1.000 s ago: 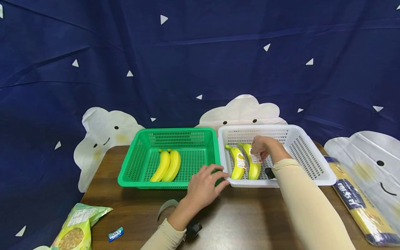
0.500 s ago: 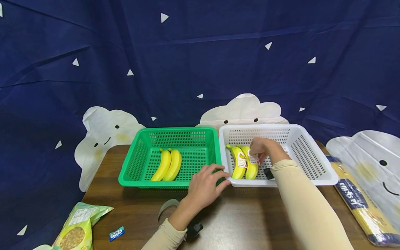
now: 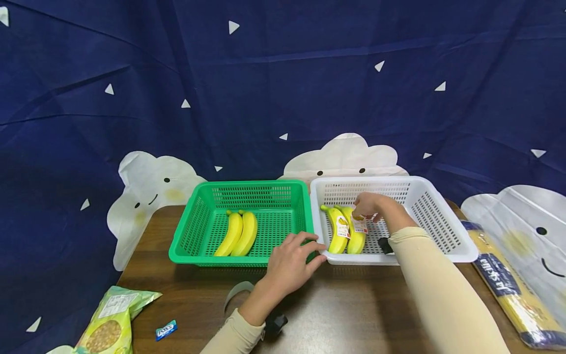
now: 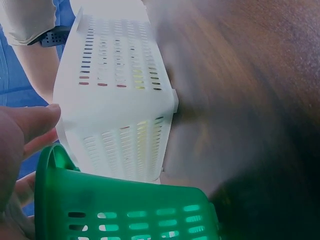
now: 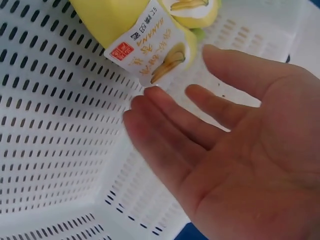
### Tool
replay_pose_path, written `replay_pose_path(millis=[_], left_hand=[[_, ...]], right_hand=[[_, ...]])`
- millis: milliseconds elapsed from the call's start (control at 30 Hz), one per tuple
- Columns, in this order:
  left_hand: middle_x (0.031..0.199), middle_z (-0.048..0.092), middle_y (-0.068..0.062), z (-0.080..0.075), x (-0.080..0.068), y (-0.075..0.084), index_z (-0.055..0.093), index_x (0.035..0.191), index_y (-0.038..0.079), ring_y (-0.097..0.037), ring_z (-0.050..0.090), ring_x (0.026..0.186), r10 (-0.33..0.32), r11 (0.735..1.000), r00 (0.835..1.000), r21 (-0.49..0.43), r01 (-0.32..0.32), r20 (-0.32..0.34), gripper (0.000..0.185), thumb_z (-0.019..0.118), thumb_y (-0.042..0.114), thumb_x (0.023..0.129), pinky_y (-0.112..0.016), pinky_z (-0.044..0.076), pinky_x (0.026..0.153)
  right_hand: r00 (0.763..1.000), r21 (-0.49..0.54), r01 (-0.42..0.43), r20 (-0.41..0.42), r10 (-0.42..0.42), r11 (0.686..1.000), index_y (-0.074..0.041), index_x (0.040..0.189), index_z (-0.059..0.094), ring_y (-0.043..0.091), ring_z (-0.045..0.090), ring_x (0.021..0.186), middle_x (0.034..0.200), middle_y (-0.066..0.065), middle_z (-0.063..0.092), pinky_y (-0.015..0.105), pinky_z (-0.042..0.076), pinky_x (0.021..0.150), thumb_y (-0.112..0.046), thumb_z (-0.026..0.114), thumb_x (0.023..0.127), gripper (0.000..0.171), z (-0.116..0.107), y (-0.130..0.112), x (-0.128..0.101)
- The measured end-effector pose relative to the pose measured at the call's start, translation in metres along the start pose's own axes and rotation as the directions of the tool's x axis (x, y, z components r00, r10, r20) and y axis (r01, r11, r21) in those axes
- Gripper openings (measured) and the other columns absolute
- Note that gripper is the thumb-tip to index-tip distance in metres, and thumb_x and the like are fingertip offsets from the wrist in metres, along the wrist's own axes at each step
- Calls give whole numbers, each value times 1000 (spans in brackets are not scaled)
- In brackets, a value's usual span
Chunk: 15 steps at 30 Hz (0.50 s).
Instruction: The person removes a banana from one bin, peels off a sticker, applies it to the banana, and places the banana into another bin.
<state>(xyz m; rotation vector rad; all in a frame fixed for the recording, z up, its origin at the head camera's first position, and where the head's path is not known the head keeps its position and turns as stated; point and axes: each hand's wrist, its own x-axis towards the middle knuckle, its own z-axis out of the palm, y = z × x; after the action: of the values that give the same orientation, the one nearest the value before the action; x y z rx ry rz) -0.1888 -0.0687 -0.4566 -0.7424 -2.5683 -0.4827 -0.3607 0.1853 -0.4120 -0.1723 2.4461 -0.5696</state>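
Close to us, at the near edge of the brown worktop [image 3: 353, 314], we see a green snack bag [image 3: 108, 322] and a small blue candy pack [image 3: 165, 330] on the left side. A long yellow and blue packet [image 3: 508, 285] lies on the right side. A little farther in, our left hand [image 3: 289, 265] rests at the front of the two baskets, right where they meet. Its fingers are loosely bent and touch the near corner of the white basket [image 3: 442, 196], and we see the thumb by the rim of the green basket [image 3: 194, 216] in the left wrist view, so the hand is not gripping hard. Two plain bananas [image 3: 239, 233] lie side by side inside the green basket. Our right hand [image 3: 373, 209] reaches into the white basket, which sits touching the green one on its right. This hand is let go and flat, with straight fingers [image 5: 165, 125], and it holds nothing. Its fingertips are just beside the labelled banana [image 3: 355, 231], very near its white paper label [image 5: 150, 50]. That banana lies on the basket floor, tight against a second labelled banana [image 3: 337, 231] to its left. Behind it all hangs a dark blue cloth [image 3: 283, 73] with white clouds with faces.
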Motion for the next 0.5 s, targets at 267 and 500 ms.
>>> replay_pose_path(millis=[267, 500], left_hand=[[120, 59, 10, -2, 0, 0, 72, 111, 33, -14, 55, 100, 8, 1000, 1000, 8, -8, 12, 26, 63, 48, 91, -28, 49, 55], [120, 59, 9, -2, 0, 0, 72, 112, 32, -14, 55, 99, 30, 1000, 1000, -1, -30, 7, 25, 64, 43, 91, -27, 48, 55]], right_hand=[[991, -26, 107, -82, -109, 994, 11, 138, 40, 41, 51, 113, 132, 30, 46, 45, 52, 80, -24, 57, 95, 58, -5, -6, -9], [950, -83, 226, -203, -238, 971, 9, 136, 43, 45, 52, 113, 133, 32, 46, 52, 48, 86, -29, 57, 96, 58, -6, -15, -33]])
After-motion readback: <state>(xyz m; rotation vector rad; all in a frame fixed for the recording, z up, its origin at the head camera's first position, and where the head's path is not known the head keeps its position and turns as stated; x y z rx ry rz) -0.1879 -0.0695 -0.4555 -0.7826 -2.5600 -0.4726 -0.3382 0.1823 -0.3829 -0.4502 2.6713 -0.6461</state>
